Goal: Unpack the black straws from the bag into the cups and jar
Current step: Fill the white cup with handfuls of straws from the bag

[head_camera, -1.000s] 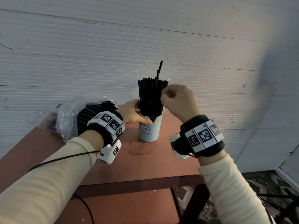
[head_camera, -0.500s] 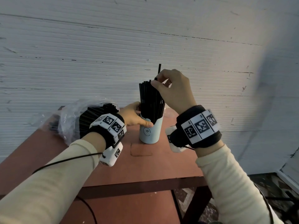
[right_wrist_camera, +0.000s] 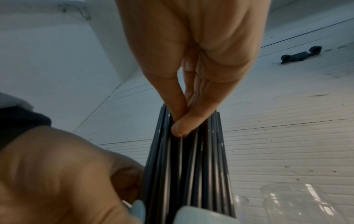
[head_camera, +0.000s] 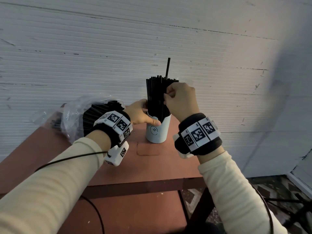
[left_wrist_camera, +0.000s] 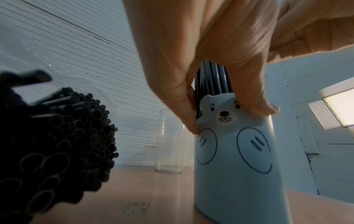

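A pale blue bear cup stands on the red table, packed with upright black straws. One straw sticks up above the rest. My left hand grips the cup at its rim, thumb in front and fingers against the straws. My right hand pinches straws on the bundle's right side; its thumb and forefinger meet on the straws. A clear plastic bag with more black straws lies to the left of the cup.
A clear glass jar stands behind the cup near the white panelled wall. Two clear containers show low at the right in the right wrist view. The table's front edge is close to me, with floor to the right.
My right hand rose to the tall straw's top, then came down to the middle of the bundle's right side. My left hand stayed on the cup.
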Tool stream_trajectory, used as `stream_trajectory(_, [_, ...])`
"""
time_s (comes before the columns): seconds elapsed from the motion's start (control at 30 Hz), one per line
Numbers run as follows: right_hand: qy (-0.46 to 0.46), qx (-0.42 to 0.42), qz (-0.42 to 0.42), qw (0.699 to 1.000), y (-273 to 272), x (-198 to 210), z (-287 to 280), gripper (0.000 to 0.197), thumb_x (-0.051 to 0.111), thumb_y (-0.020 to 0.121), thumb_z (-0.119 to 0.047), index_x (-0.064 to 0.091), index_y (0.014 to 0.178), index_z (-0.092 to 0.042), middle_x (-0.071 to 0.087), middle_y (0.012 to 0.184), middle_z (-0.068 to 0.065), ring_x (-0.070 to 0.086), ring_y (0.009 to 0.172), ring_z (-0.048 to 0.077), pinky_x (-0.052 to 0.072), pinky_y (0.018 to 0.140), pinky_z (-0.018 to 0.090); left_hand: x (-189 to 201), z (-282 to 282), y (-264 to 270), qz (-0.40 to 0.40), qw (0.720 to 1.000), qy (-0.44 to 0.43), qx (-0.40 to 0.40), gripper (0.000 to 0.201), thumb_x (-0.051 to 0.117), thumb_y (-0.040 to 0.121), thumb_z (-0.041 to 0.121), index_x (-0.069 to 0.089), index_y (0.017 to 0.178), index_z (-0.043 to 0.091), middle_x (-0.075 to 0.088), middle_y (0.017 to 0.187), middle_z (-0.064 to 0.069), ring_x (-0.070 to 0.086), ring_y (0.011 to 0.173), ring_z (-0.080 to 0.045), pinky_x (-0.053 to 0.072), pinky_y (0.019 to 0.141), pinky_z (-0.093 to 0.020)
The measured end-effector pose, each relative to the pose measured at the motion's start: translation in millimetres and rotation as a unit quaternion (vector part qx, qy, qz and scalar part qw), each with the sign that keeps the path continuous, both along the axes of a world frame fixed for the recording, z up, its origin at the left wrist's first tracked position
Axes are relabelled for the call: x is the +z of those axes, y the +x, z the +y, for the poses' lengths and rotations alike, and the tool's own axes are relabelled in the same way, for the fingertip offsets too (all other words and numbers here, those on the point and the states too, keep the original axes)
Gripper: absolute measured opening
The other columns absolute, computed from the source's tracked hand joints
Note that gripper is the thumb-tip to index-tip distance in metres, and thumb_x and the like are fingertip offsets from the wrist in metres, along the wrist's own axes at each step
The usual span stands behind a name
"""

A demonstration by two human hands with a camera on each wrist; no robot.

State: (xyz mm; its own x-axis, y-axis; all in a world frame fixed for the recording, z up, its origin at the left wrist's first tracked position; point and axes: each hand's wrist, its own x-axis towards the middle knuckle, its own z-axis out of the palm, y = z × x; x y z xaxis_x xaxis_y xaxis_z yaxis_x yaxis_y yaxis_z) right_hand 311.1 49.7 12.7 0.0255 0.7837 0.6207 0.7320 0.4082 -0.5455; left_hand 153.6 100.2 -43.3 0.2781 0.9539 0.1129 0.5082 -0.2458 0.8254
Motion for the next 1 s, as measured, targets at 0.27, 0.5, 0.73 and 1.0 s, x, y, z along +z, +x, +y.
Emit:
stream_trajectory(0.27, [-0.042, 0.015, 0.018, 0.999, 0.1, 3.3, -1.3, 0.004, 0.064, 0.086, -0.007, 0.068, 0.085, -0.006, 0.07, 0.085, 0.013, 0.07, 0.079, 0.027, 0.058, 0.078, 0.041, 0.3, 2.2, 1.0, 0.004, 1.0, 0.004, 0.003, 0.076, 0.093, 0.059, 0.022, 0.056, 0.125, 0.016, 0.065, 0.111, 0.005, 0.06, 0.114, -0.017, 0.046, 0.104, -0.039])
stream_trajectory(0.5, [0.116, -0.013, 0.07, 0.991, 5.7, 29.7, -2.3, 0.02, 0.058, 0.091, -0.027, 0.067, 0.104, -0.014, 0.064, 0.09, -0.003, 0.058, 0.077, 0.009, 0.049, 0.077, 0.025, -1.2, 3.8, 1.6, 0.001, 1.0, 0.007, 0.005, 0.082, 0.094, 0.057, 0.023, 0.055, 0.129, 0.019, 0.064, 0.123, 0.003, 0.058, 0.117, -0.016, 0.047, 0.105, -0.04])
stream_trajectory(0.73, [0.012, 0.014, -0.005, 1.0, 2.0, 44.7, 15.8, 0.017, 0.056, 0.094, -0.026, 0.07, 0.098, -0.016, 0.063, 0.101, 0.0, 0.051, 0.096, 0.014, 0.035, 0.081, 0.024, -3.3, 4.9, 0.6, -0.006, 1.0, 0.004, 0.008, 0.082, 0.094, 0.057, 0.023, 0.055, 0.128, 0.019, 0.065, 0.121, 0.003, 0.06, 0.116, -0.016, 0.047, 0.104, -0.042])
stream_trajectory(1.0, [0.137, 0.097, 0.134, 0.977, 11.1, 44.6, -28.3, 0.006, 0.054, 0.096, -0.019, 0.051, 0.091, -0.019, 0.067, 0.073, 0.001, 0.064, 0.064, 0.015, 0.049, 0.061, 0.024, -2.5, 3.1, 2.7, -0.013, 1.0, 0.014, 0.008, 0.079, 0.092, 0.06, 0.016, 0.055, 0.129, 0.016, 0.064, 0.124, 0.001, 0.057, 0.117, -0.017, 0.047, 0.104, -0.039])
